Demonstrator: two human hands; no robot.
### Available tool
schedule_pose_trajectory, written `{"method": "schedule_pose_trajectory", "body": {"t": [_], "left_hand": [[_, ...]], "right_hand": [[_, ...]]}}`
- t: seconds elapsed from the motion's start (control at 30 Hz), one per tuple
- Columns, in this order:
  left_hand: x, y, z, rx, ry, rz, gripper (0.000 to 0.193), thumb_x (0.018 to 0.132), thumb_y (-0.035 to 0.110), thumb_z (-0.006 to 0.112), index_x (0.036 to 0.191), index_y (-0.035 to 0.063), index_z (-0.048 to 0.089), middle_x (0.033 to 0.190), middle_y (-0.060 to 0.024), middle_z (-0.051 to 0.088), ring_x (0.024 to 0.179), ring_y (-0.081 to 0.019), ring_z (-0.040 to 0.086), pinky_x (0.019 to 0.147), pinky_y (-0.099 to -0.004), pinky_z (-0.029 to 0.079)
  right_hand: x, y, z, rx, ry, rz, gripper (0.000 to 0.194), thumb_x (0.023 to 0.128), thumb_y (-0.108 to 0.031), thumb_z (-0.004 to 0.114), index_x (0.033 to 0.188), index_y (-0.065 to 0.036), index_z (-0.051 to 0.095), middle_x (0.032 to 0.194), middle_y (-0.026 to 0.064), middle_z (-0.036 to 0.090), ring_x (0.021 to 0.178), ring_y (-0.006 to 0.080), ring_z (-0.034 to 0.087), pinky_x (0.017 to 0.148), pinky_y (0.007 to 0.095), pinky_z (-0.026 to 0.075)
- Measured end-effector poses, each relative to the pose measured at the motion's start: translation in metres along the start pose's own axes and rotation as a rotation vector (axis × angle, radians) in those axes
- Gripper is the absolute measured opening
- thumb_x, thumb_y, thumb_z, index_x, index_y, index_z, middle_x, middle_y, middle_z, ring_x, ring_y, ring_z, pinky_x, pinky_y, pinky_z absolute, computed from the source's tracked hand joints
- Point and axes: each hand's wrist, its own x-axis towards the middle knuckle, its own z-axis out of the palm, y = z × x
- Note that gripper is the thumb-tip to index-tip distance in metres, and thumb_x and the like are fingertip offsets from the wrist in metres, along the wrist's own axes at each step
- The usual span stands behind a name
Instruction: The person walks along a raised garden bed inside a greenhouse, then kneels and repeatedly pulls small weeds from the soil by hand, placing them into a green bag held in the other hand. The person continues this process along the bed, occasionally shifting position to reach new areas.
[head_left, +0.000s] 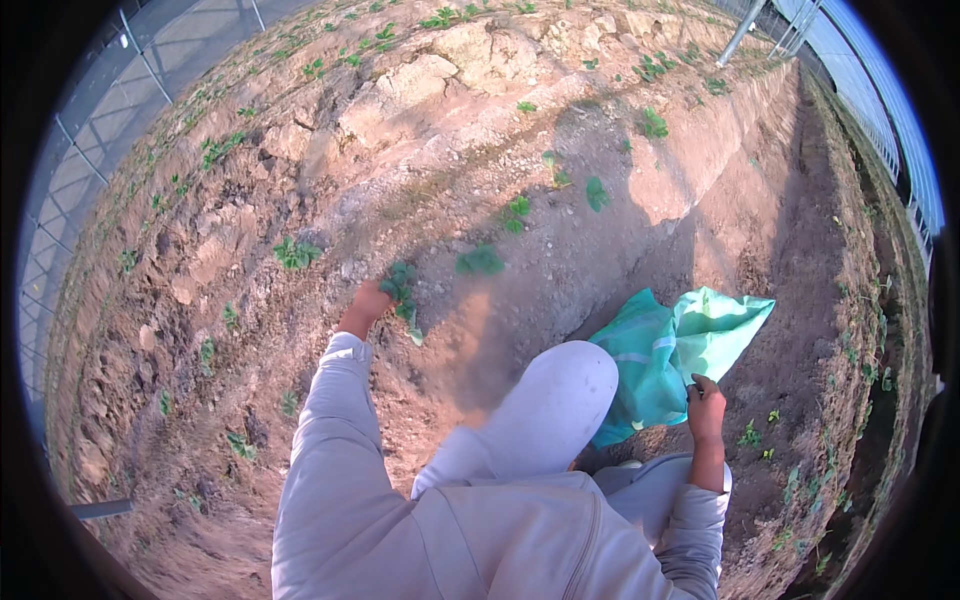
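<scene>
My left hand (369, 301) reaches down to a small leafy green plant (401, 283) on the dry soil, its fingers at the left side of the leaves. Whether the fingers grip the plant is hard to see. To the right of my raised knee, a green woven plastic sack (645, 360) lies on the ground, its lighter inner side showing at the mouth. My right hand (706, 409) is closed on the sack's near right edge. Another leafy plant (480, 259) grows a little to the right of my left hand.
Small green plants (296, 253) dot the sloping soil bed. Large dry clods (420, 79) lie further up. A furrow (795, 225) runs along the right side. A metal post (741, 34) rises at the top right, and metal framing borders the left.
</scene>
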Motion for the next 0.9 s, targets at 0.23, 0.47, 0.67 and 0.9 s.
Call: {"method": "schedule_pose_trajectory", "body": {"t": [0.23,0.47,0.67,0.9], "left_hand": [[-0.005,0.002,0.0,-0.072,-0.004,0.044,0.023,0.071,0.02,0.069,0.086,0.0031,0.068,0.077,-0.0151,0.066,0.071,-0.0249,0.063,0.068,-0.0363,0.049],[-0.017,0.011,0.018,-0.047,0.143,0.119,0.022,0.073,0.02,0.067,0.087,0.0034,0.067,0.082,-0.023,0.064,0.081,-0.0394,0.063,0.072,-0.0433,0.05],[-0.053,0.034,0.017,-0.19,0.176,0.153,0.028,0.073,0.018,0.066,0.097,0.0038,0.063,0.084,-0.0194,0.067,0.078,-0.0337,0.065,0.071,-0.0412,0.052],[-0.057,0.028,0.014,-0.284,0.25,0.234,0.023,0.072,0.016,0.066,0.091,0.0027,0.063,0.082,-0.0201,0.065,0.076,-0.0378,0.063,0.068,-0.0409,0.05]], "right_hand": [[0.031,-0.107,0.008,0.156,0.289,-0.371,0.017,0.086,-0.002,0.055,0.101,0.001,0.063,0.081,0.0139,0.059,0.07,0.0281,0.058,0.063,0.0357,0.047],[0.037,-0.302,0.098,0.155,-0.406,-0.781,0.028,0.079,-0.011,0.064,0.106,-0.006,0.061,0.096,0.0141,0.059,0.083,0.0339,0.06,0.071,0.0412,0.049],[0.006,-0.406,0.209,0.17,-0.661,-0.794,0.057,0.081,-0.015,0.064,0.134,-0.016,0.043,0.137,0.0097,0.039,0.111,0.0313,0.054,0.089,0.0406,0.048],[0.014,-0.394,0.285,0.354,-0.689,-0.651,0.06,0.085,-0.017,0.06,0.139,-0.024,0.036,0.144,0.007,0.032,0.119,0.0305,0.048,0.095,0.0401,0.044]]}}
